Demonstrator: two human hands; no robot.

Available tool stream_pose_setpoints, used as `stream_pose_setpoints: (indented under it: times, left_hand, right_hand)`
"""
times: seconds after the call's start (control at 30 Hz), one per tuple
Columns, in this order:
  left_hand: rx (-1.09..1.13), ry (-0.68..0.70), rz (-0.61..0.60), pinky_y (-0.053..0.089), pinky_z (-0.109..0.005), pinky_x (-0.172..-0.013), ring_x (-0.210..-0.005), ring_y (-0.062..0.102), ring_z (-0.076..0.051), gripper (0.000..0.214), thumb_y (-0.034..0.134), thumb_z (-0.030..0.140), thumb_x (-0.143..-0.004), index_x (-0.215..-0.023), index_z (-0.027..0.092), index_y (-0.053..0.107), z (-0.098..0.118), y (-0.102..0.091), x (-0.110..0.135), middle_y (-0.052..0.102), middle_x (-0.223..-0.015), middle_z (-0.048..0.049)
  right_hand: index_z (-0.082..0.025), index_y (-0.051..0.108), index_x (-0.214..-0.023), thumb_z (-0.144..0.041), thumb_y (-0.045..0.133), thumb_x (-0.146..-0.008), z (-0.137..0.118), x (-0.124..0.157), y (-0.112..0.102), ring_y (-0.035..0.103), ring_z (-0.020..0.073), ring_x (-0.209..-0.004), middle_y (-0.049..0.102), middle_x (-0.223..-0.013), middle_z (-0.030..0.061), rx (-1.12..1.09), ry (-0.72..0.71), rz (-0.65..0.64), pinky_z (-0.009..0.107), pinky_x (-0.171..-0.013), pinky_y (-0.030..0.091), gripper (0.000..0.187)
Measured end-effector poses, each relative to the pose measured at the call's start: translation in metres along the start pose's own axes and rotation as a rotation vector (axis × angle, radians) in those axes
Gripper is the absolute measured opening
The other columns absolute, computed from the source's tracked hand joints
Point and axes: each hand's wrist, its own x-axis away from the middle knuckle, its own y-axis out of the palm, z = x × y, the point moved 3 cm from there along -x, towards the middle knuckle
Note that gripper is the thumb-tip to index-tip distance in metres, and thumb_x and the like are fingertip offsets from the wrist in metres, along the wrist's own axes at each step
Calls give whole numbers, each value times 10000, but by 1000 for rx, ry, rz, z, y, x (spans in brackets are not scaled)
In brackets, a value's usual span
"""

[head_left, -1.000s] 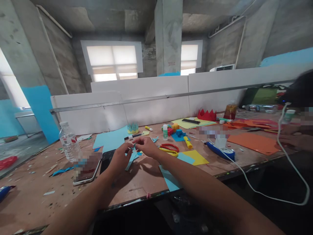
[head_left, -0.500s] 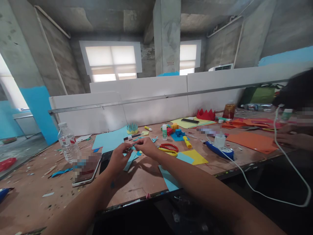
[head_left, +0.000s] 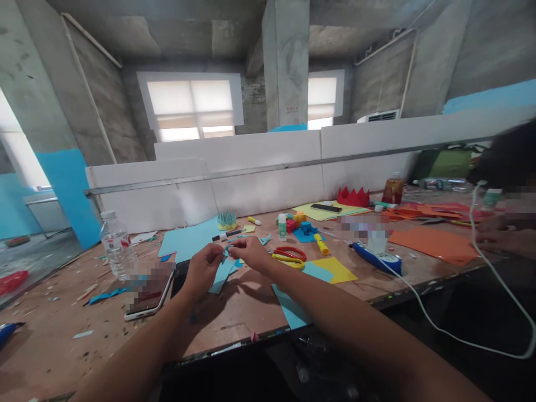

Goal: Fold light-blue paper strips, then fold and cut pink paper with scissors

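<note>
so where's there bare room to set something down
Bare brown tabletop shows between the left forearm and the light-blue flat paper at the front edge. It's crowded beyond the right hand, around the green-and-white upright glue stick and yellow cylinder.

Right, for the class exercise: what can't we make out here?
All in the head view:
Small blue piece: exact shape too small, partly covered by the left hand and right hand.
Black object: partly hidden behind the left hand and forearm.
White-edged phone: pixelation covers part.
Blue object: cut off by the left edge.
</note>
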Motion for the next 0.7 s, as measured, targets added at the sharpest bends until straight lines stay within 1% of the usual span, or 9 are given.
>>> stream_pose_setpoints:
  times: [0.07, 0.17, 0.27, 0.43, 0.53, 0.6, 0.7]
  left_hand:
    - [11, -2, 4, 487, -282, -692, -742, 640, -170, 86, 591, 286, -832, -862, 219, 635, 1, 1, 0, 681, -819, -7]
    - [16, -6, 14, 481, -283, -695, -723, 628, -167, 71, 602, 269, -818, -856, 220, 636, 3, 1, 1, 671, -793, 2]
    - [22, -6, 28, 486, -294, -721, -749, 634, -173, 72, 608, 262, -814, -865, 218, 632, 5, 2, 2, 672, -811, -3]
    - [60, -5, 43, 504, -316, -804, -827, 645, -181, 144, 658, 272, -789, -905, 220, 589, 8, 4, 3, 661, -865, -7]
    - [94, -24, 67, 499, -301, -776, -808, 629, -170, 179, 678, 296, -786, -909, 217, 575, 6, 5, 2, 639, -855, -1]
    - [126, -48, 83, 491, -283, -720, -755, 616, -156, 176, 670, 324, -806, -898, 212, 569, 5, 4, 1, 620, -813, 9]
    - [193, -83, 88, 494, -279, -691, -735, 634, -152, 193, 645, 363, -825, -893, 209, 549, 4, 3, -1, 617, -789, 15]
  right_hand:
    - [-130, 741, -782, -288, 686, -729, 1, 0, 1, 609, 144, -631, 691, -681, 27, 19, -9, 17, 248, -610, 469, 175]
    - [-129, 738, -841, -278, 683, -731, 2, 1, 3, 618, 153, -647, 693, -696, 25, 47, -25, 54, 249, -612, 469, 193]
    - [-131, 729, -874, -276, 682, -726, 3, 1, 4, 628, 163, -671, 696, -726, 27, 65, -42, 85, 254, -625, 474, 212]
    - [-139, 703, -822, -284, 678, -733, 1, 2, 6, 612, 155, -676, 687, -737, 21, 78, -67, 114, 251, -627, 462, 172]
    - [-135, 702, -802, -287, 692, -735, -5, 4, 6, 611, 159, -692, 693, -747, 29, 88, -78, 125, 256, -641, 455, 167]
    - [-135, 715, -800, -303, 701, -743, -10, 6, 5, 627, 170, -720, 709, -765, 41, 89, -89, 110, 267, -670, 465, 179]
    - [-142, 748, -876, -332, 696, -768, -16, 8, 6, 663, 186, -767, 739, -811, 52, 71, -103, 29, 280, -713, 488, 225]
